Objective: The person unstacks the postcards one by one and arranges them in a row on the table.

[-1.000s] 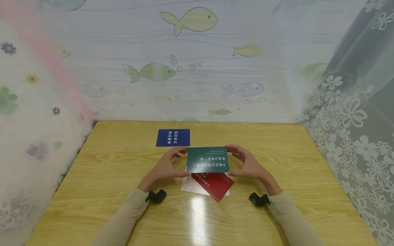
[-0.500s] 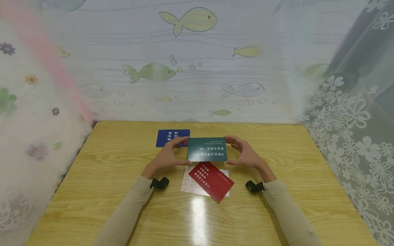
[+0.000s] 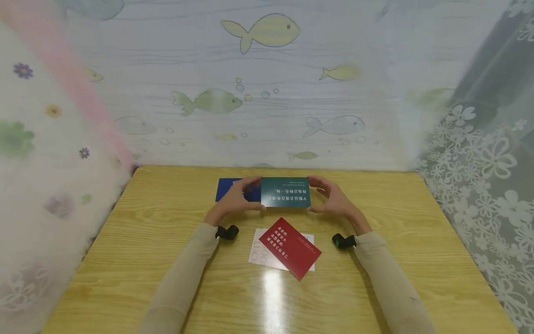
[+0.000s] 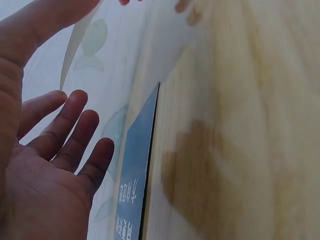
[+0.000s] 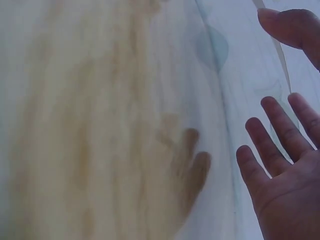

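Note:
A green card (image 3: 285,192) with white lettering is raised above the table, its text upside down in the head view. My left hand (image 3: 235,199) pinches its left side between thumb and index finger. On the opposite side, my right hand (image 3: 339,204) holds it the same way. Both wrist views show the card almost edge-on, with the other fingers spread off it. Behind my left hand lies a blue card (image 3: 224,186), partly covered in the head view; its lettering shows in the left wrist view. Nearer me, a red card (image 3: 290,248) lies slanted over a white card (image 3: 257,253).
The wood-grain table (image 3: 167,208) reflects a bright streak of light near its front middle. A fish-print curtain (image 3: 267,93) hangs along the back edge. Floral cloth (image 3: 54,185) borders the left side, and white lace (image 3: 492,185) the right.
Both hands have carried the green card away from me, toward the back of the table. The red and white cards are now uncovered, while my left hand has come over the blue card.

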Available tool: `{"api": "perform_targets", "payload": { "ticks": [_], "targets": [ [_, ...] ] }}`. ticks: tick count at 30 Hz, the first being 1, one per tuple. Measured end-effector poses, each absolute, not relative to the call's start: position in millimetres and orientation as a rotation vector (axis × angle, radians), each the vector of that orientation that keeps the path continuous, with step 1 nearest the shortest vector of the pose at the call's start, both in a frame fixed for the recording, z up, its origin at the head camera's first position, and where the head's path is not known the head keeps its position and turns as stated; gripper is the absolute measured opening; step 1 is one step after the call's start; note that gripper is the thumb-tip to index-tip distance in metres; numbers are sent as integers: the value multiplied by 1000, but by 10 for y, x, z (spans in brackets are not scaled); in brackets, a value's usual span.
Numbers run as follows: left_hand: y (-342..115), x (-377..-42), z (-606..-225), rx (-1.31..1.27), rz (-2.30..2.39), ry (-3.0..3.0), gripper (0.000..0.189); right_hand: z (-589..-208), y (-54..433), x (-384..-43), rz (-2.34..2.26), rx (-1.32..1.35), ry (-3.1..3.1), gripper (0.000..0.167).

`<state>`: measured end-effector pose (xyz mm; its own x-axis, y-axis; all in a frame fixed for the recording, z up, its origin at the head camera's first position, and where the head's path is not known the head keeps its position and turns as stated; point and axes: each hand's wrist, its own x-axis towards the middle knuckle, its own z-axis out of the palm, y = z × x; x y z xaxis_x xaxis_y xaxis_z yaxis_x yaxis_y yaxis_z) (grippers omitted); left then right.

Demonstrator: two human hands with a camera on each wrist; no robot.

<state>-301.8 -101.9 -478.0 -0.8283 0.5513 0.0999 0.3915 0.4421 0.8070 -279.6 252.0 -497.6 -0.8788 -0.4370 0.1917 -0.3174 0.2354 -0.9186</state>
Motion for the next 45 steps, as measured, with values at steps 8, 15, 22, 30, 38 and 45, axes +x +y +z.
{"api": "perform_targets", "payload": {
  "ticks": [8,15,22,30,38,45],
  "targets": [
    [-977,-3021,-4786,767,1347,2520,93,-4952,2540,-2847,-1698,-723,2379,93],
    [-952,-2999,-4807,715,1319,2524,95,-4949,2551,-2909,-1619,-720,2408,93],
    [-912,-3035,-4803,746,1213,2592,99,-4974,2557,-2994,-1546,-701,2457,94],
    [-896,-3064,-4814,754,1134,2615,100,-4945,2552,-2987,-1434,-668,2537,92],
    [-882,-3092,-4832,766,1050,2647,101,-4948,2560,-3003,-1338,-680,2580,92],
    [-895,-3126,-4871,761,997,2674,100,-4960,2541,-3013,-1301,-682,2604,93]
  ]
}}
